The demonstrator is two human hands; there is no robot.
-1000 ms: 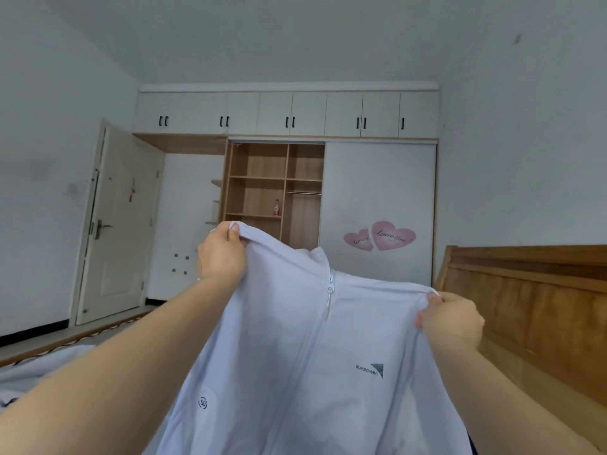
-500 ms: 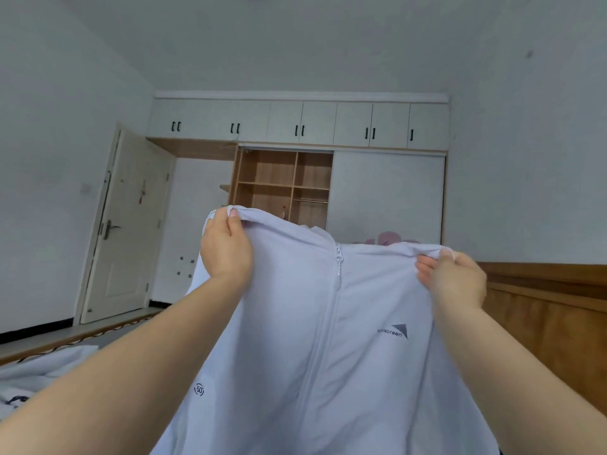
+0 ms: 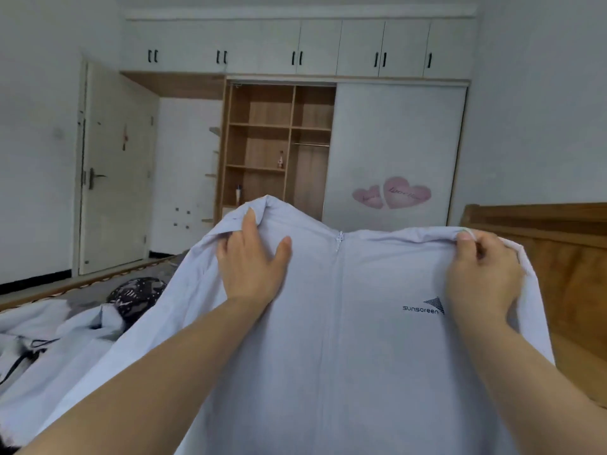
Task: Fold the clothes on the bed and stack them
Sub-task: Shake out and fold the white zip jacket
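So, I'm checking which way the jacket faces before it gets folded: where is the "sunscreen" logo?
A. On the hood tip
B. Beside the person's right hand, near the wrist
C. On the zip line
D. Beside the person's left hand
B: the sunscreen logo sits on the jacket just beside the right hand, near its wrist, right of the zip.

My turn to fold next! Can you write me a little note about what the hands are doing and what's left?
Left hand: fingers over the pale zip jacket at its left shoulder, thumb spread on the front.
Right hand: pinches the right shoulder edge.
The jacket is held up, spread out, zip closed, logo side facing you.
More clothes lie crumpled on the bed at the left.
Done: no folded stack in view.
Left: lay the jacket flat, fold it, then fold and stack the others.
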